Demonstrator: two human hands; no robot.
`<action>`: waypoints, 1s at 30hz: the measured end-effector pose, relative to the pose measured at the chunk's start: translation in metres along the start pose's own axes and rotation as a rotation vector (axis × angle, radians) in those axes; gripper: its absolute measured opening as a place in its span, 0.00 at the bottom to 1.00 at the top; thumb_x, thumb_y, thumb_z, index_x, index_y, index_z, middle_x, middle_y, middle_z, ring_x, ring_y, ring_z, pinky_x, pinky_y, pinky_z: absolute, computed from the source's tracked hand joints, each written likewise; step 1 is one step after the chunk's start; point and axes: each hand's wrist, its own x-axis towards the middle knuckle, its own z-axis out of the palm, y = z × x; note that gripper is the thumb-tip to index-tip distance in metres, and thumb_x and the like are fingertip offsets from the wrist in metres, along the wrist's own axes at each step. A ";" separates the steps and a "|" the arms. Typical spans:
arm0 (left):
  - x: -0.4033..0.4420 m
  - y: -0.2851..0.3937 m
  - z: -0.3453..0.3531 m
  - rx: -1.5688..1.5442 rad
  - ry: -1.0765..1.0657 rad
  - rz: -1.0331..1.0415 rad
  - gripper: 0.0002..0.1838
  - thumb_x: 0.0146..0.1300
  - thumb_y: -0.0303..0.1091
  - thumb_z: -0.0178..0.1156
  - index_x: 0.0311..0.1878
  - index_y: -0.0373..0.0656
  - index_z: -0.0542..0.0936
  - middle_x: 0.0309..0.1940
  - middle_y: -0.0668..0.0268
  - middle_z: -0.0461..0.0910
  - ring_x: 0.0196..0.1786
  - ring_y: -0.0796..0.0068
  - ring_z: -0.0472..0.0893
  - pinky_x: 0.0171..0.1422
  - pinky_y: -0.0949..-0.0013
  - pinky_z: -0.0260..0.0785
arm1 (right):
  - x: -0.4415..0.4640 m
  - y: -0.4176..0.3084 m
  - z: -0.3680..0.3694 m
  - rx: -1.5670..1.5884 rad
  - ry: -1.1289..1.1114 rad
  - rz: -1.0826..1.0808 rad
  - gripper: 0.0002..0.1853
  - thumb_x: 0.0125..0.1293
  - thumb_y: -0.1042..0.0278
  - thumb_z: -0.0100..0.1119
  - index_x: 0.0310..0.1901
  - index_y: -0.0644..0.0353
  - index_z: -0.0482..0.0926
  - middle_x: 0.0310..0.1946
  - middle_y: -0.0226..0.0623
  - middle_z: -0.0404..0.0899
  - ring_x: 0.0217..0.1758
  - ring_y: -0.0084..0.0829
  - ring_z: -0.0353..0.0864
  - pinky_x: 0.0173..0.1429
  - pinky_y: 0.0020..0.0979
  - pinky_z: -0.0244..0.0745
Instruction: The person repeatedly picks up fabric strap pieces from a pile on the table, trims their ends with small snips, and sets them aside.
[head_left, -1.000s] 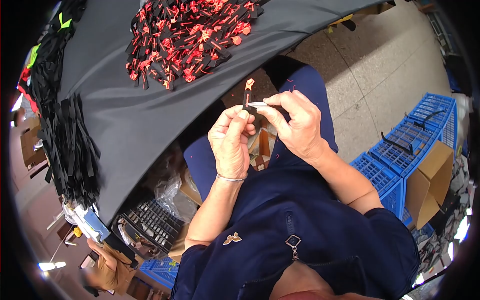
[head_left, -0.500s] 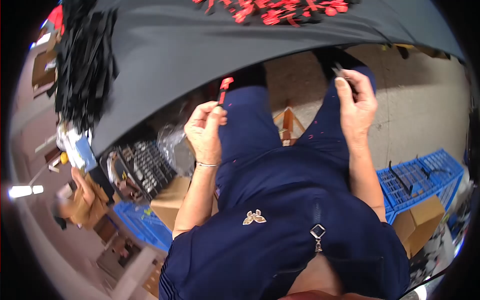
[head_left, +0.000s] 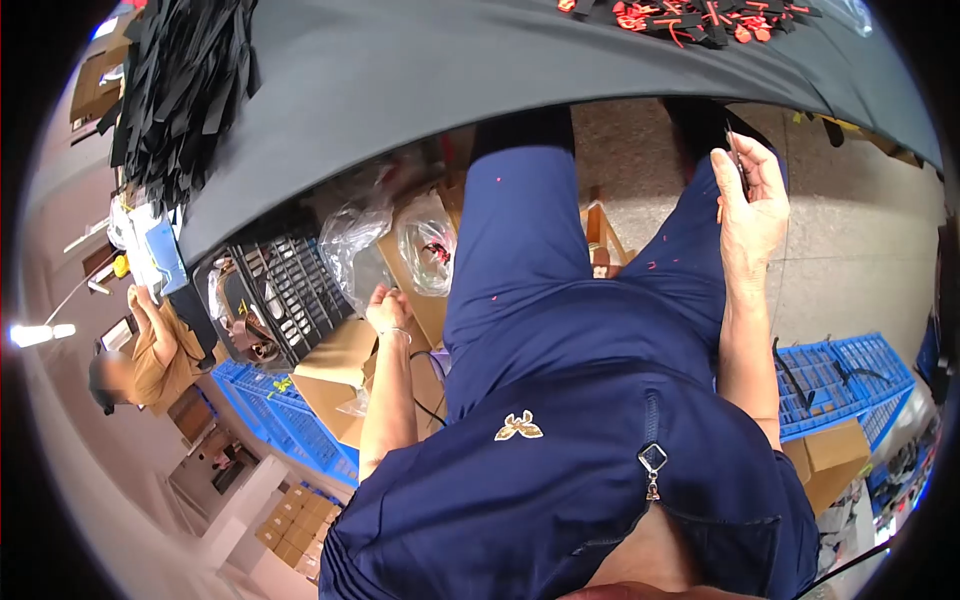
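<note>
My left hand (head_left: 388, 310) is low at my left side, over an open cardboard box (head_left: 345, 365) and close to a clear plastic bag (head_left: 357, 232). Its fingers are curled, and what they hold, if anything, cannot be made out. Near it, another clear bag (head_left: 424, 255) contains small red and black pieces. My right hand (head_left: 752, 205) is raised over my right thigh, closed around small thread snips (head_left: 737, 165) whose thin dark blades point away from me. Black pieces with red ends (head_left: 715, 22) lie heaped on the dark-covered table (head_left: 420, 70).
Long black straps (head_left: 185, 100) hang in a bundle at the table's left. A black crate (head_left: 290, 300) and blue crate (head_left: 275, 405) stand left; another blue crate (head_left: 840, 375) and cardboard box (head_left: 828, 462) stand right. A person (head_left: 160, 350) is at far left.
My left hand has moved from the table edge down towards me, and the black strap with a red end no longer shows in it. My right hand, still gripping the snips, has shifted slightly right.
</note>
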 end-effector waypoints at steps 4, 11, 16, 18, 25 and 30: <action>-0.070 0.075 0.060 -0.010 -0.173 0.615 0.12 0.66 0.19 0.54 0.52 0.35 0.78 0.40 0.64 0.82 0.40 0.82 0.79 0.43 0.77 0.74 | -0.001 0.001 0.007 -0.036 -0.014 -0.094 0.18 0.59 0.77 0.69 0.51 0.62 0.78 0.43 0.31 0.81 0.42 0.20 0.79 0.50 0.22 0.74; -0.267 0.190 0.176 0.174 -0.909 1.628 0.15 0.55 0.21 0.64 0.47 0.36 0.81 0.47 0.56 0.83 0.46 0.62 0.82 0.55 0.66 0.73 | -0.015 -0.010 0.021 -0.222 -0.055 -0.179 0.26 0.55 0.68 0.70 0.57 0.53 0.74 0.38 0.38 0.81 0.39 0.33 0.83 0.44 0.32 0.78; -0.318 0.168 0.247 0.137 -1.093 1.632 0.15 0.51 0.23 0.66 0.44 0.38 0.79 0.40 0.56 0.80 0.44 0.55 0.79 0.50 0.60 0.74 | -0.013 -0.014 0.003 -0.201 -0.020 -0.257 0.28 0.54 0.70 0.70 0.59 0.53 0.74 0.42 0.39 0.80 0.43 0.39 0.82 0.46 0.35 0.78; -0.326 0.170 0.253 0.208 -1.177 1.548 0.14 0.52 0.23 0.66 0.43 0.39 0.77 0.37 0.56 0.77 0.42 0.54 0.78 0.48 0.58 0.73 | -0.009 -0.012 -0.007 -0.358 0.065 -0.321 0.28 0.53 0.71 0.70 0.58 0.54 0.74 0.45 0.39 0.80 0.42 0.38 0.81 0.47 0.35 0.77; -0.318 0.179 0.247 0.279 -1.286 1.561 0.07 0.50 0.27 0.69 0.28 0.42 0.78 0.26 0.63 0.79 0.29 0.63 0.79 0.35 0.65 0.72 | 0.015 -0.013 -0.026 -0.197 0.220 -0.105 0.28 0.56 0.72 0.69 0.60 0.55 0.73 0.43 0.40 0.80 0.42 0.30 0.81 0.48 0.31 0.76; -0.252 0.280 0.245 0.115 -0.499 1.603 0.03 0.61 0.23 0.60 0.37 0.36 0.80 0.31 0.62 0.82 0.30 0.74 0.79 0.38 0.72 0.72 | 0.032 -0.019 -0.049 -0.213 0.298 -0.158 0.25 0.59 0.75 0.68 0.59 0.52 0.75 0.38 0.38 0.80 0.38 0.26 0.80 0.45 0.28 0.76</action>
